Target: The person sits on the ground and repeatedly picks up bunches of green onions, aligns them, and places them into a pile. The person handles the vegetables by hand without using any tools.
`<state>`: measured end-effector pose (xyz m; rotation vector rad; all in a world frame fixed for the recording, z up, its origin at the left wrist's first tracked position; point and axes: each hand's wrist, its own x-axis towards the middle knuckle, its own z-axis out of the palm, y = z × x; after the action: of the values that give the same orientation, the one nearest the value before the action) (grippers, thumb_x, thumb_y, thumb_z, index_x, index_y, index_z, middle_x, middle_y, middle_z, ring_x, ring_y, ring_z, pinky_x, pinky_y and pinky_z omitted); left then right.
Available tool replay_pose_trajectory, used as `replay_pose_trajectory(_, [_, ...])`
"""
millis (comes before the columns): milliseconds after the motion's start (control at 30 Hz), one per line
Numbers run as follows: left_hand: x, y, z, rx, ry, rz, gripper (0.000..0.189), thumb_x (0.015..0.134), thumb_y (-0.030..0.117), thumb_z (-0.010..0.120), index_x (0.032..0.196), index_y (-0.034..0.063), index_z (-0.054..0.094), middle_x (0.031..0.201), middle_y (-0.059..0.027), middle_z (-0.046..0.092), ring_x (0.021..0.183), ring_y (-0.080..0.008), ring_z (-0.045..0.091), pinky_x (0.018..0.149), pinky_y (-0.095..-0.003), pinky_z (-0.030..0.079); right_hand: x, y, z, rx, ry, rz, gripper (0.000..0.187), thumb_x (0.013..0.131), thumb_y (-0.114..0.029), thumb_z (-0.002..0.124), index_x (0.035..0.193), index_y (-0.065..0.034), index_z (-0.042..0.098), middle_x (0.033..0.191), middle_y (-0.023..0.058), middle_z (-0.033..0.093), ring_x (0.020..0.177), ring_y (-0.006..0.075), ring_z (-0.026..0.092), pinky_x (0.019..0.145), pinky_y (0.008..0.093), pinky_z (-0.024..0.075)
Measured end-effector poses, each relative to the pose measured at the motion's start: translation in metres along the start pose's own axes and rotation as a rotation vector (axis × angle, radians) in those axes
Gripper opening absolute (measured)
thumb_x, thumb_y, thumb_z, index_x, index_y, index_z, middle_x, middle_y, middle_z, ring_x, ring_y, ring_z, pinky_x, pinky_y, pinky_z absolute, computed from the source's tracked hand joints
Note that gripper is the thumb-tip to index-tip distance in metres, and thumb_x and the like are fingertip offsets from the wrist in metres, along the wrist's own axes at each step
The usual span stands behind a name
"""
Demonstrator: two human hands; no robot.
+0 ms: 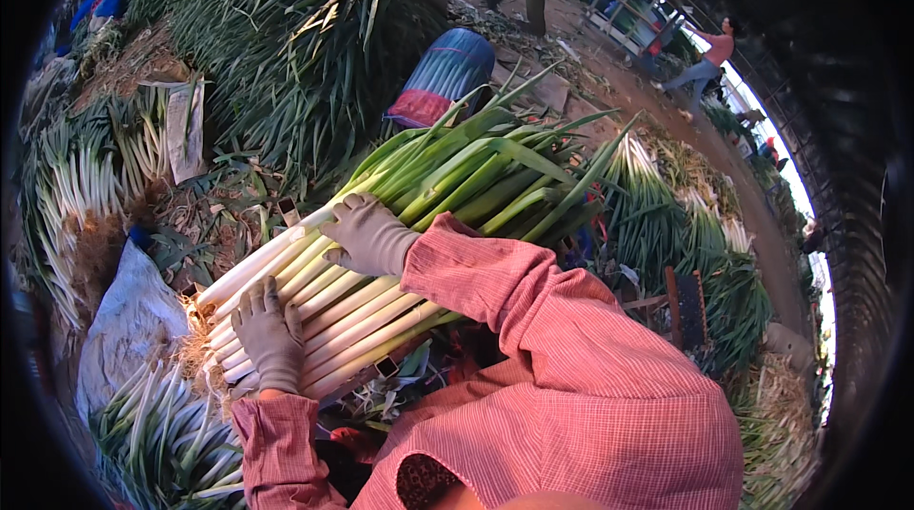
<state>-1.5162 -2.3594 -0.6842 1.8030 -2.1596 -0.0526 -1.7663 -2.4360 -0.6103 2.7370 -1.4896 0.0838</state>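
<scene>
A row of long-stalked green onions (pixel 343 303) lies side by side before me, white stalks and roots at lower left, green leaves at upper right. My left hand (pixel 268 335), in a grey-brown glove, rests on the white stalks near the roots, fingers spread a little. Farther up, my right hand (pixel 368 235), gloved alike, lies on the stalks where white turns to green, its thumb apart from the fingers. Neither hand is closed round a stalk. Square metal tube ends (pixel 386 366) show beneath the row.
A big heap of green onions (pixel 285 46) rises behind, beside a wrapped bundle (pixel 450 71). More onions lie at left (pixel 78 181), lower left (pixel 164 424) and right (pixel 650 210). A pale sheet (pixel 132 324) is near the roots. People walk by a cart (pixel 628 17) at upper right.
</scene>
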Motion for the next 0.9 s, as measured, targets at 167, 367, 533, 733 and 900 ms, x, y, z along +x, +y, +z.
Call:
replay_pose_trajectory(167, [-0.002, 0.000, 0.001, 0.037, -0.006, -0.013, 0.062, 0.093, 0.037, 0.056, 0.147, 0.0077, 0.049, 0.143, -0.0187, 0.053, 0.135, -0.0393, 0.044, 0.113, -0.0546, 0.029, -0.007, -0.003, 0.013, -0.049, 0.072, -0.014, 0.052, 0.095, -0.049, 0.055, 0.128, -0.0101, 0.064, 0.124, 0.0145, 0.063, 0.121, 0.0294, 0.055, 0.110, 0.0475, 0.0330])
replay_pose_trajectory(367, [0.000, 0.003, -0.008, 0.044, -0.106, -0.054, 0.068, 0.095, 0.038, 0.055, 0.154, 0.0095, 0.041, 0.151, -0.0181, 0.049, 0.139, -0.0408, 0.041, 0.118, -0.0539, 0.026, -0.005, 0.000, 0.016, -0.098, 0.111, -0.044, 0.051, 0.093, -0.047, 0.057, 0.123, -0.0062, 0.065, 0.119, 0.0138, 0.068, 0.117, 0.0289, 0.061, 0.106, 0.0462, 0.0386])
replay_pose_trajectory(533, [-0.011, -0.003, -0.010, -0.049, -0.017, -0.068, 0.067, 0.101, 0.045, 0.050, 0.156, 0.0096, 0.037, 0.160, -0.0161, 0.037, 0.150, -0.0394, 0.028, 0.124, -0.0527, 0.016, 0.000, 0.005, 0.017, 0.028, 0.077, -0.029, 0.034, 0.084, -0.031, 0.071, 0.105, -0.0038, 0.067, 0.101, 0.0198, 0.069, 0.094, 0.0395, 0.065, 0.088, 0.0499, 0.0502])
replay_pose_trajectory(733, [-0.015, -0.022, -0.014, 0.083, -0.087, -0.238, 0.071, 0.103, 0.051, 0.044, 0.158, 0.0083, 0.033, 0.159, -0.0146, 0.040, 0.150, -0.0349, 0.030, 0.125, -0.0474, 0.017, -0.003, 0.003, 0.023, -0.068, 0.200, -0.155, 0.038, 0.095, -0.031, 0.060, 0.124, -0.0067, 0.062, 0.122, 0.0167, 0.066, 0.115, 0.0353, 0.060, 0.105, 0.0480, 0.0417])
replay_pose_trajectory(900, [-0.016, -0.023, -0.012, 0.095, -0.067, -0.223, 0.066, 0.101, 0.050, 0.045, 0.150, 0.0061, 0.046, 0.152, -0.0138, 0.049, 0.144, -0.0339, 0.040, 0.123, -0.0480, 0.020, 0.000, 0.004, 0.023, -0.129, 0.162, -0.155, 0.042, 0.095, -0.034, 0.059, 0.128, -0.0079, 0.064, 0.126, 0.0140, 0.065, 0.117, 0.0331, 0.059, 0.106, 0.0461, 0.0400])
